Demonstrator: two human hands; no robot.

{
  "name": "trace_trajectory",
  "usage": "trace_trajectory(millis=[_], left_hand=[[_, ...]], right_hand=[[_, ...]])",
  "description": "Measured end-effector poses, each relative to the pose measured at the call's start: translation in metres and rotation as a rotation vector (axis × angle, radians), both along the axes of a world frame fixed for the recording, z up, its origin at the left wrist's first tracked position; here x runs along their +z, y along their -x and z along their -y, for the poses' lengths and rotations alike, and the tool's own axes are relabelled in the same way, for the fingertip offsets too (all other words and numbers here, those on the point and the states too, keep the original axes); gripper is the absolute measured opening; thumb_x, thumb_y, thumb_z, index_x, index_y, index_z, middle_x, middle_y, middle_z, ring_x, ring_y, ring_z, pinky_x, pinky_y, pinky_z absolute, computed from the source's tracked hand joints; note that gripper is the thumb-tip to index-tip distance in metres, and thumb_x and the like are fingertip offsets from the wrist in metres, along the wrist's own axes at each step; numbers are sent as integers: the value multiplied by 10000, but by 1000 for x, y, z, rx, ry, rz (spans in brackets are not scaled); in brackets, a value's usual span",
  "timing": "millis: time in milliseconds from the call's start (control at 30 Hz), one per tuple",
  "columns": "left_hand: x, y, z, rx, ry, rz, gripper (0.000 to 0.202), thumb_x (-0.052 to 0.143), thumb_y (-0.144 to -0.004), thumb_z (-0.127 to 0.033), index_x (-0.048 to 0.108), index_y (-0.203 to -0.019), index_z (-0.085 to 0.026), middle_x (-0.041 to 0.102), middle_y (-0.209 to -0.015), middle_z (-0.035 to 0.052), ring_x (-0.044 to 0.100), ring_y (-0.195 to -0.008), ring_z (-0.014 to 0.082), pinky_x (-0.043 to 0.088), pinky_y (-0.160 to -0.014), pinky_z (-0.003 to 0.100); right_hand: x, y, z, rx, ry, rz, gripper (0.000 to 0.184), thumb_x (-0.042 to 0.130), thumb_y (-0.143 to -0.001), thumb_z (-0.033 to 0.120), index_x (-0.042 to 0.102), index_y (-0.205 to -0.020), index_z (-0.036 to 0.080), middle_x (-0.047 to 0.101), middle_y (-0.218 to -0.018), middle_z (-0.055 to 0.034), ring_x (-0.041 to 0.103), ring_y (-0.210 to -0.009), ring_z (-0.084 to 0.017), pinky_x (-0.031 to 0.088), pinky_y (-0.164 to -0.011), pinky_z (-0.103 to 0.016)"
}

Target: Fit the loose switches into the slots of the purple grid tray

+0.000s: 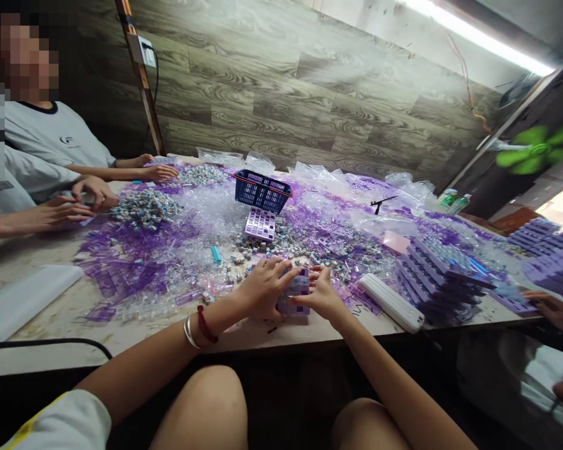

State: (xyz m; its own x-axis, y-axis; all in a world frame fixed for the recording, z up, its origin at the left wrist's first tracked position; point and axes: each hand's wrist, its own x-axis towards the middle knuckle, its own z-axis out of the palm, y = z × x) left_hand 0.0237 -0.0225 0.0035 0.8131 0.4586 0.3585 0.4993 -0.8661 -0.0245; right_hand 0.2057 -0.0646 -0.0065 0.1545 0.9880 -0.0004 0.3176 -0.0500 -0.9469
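At the table's near edge, a purple plastic piece with square openings (299, 291) is between my hands. My left hand (261, 289), with a red band and a silver bangle at its wrist, curls over the left side of the piece. From the right, my right hand (326, 295) grips it with bent fingers and thumb. The palms hide part of it. Just beyond lies a lilac grid panel (260, 225), leaning near a dark blue basket (263, 190) with a red rim. Small white and blue parts (309, 247) are scattered behind my hands.
Purple translucent pieces (122, 269) cover the left. A white bar-shaped object (391, 302) and a stack of purple panels (438, 281) stand right. Co-workers' hands (65, 209) work at left, and another person's hand (551, 309) at right. A white strip (32, 297) lies front left.
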Motion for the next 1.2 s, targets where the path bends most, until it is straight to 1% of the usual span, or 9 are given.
trace_trajectory(millis=[67,100,233,300,500,667,1000,1100,1200], left_hand=[[2,1,2,-32,-50,-12,971,699,-595,-513,310,-1411,-159,412,-1372,176,364,-1219,388,272,-1025,526],[3,1,3,-52,-69,-18,962,689,-608,-503,301,-1417,-156,409,-1379,175,355,-1227,386,261,-1030,530],[5,1,3,-102,-107,-41,954,664,-623,-492,290,-1426,-136,409,-1388,178,334,-1244,384,242,-1040,537],[4,1,2,-103,-105,-46,962,662,-620,-497,288,-1429,-136,408,-1391,178,333,-1247,387,248,-1036,537],[0,2,-2,-106,-100,-42,989,676,-606,-508,287,-1433,-129,407,-1396,180,341,-1236,390,253,-1034,538],[-1,1,-2,-118,-104,-33,1007,684,-585,-504,290,-1430,-123,413,-1390,174,341,-1233,384,251,-1041,527],[0,2,-2,-127,-107,-35,998,682,-587,-503,295,-1430,-134,420,-1378,175,347,-1224,383,260,-1038,519],[1,2,-2,-113,-102,-43,998,684,-590,-517,295,-1432,-146,412,-1384,175,340,-1227,387,257,-1036,524],[2,2,-3,-93,-99,-44,1005,689,-593,-526,287,-1438,-159,394,-1397,174,333,-1233,394,258,-1030,534]], right_hand=[[5,3,2,67,61,-130,852,833,-423,240,346,-1122,231,584,-1071,-49,611,-923,-223,513,-783,-363],[7,4,4,104,75,-178,820,819,-448,214,371,-1135,225,602,-1079,-54,617,-949,-232,513,-801,-367],[14,7,6,316,60,-305,577,740,-540,162,547,-1084,194,671,-1040,-44,628,-982,-253,498,-858,-377],[15,8,6,354,55,-310,534,722,-550,152,588,-1065,191,691,-1008,-34,641,-950,-252,501,-846,-378],[15,11,7,356,-18,-303,538,694,-571,125,607,-1094,214,695,-1040,-17,640,-962,-241,503,-840,-354],[14,13,8,309,-3,-294,520,688,-563,140,619,-1075,204,706,-1016,-16,647,-938,-243,502,-845,-368],[14,15,11,210,41,-279,479,720,-521,136,642,-990,196,715,-889,-3,653,-804,-219,505,-756,-340],[11,16,9,204,32,-300,472,717,-527,150,636,-991,197,711,-902,-9,653,-820,-228,506,-763,-351],[9,14,7,233,-25,-290,497,722,-544,155,620,-1029,194,702,-968,-24,647,-889,-240,502,-807,-364]])
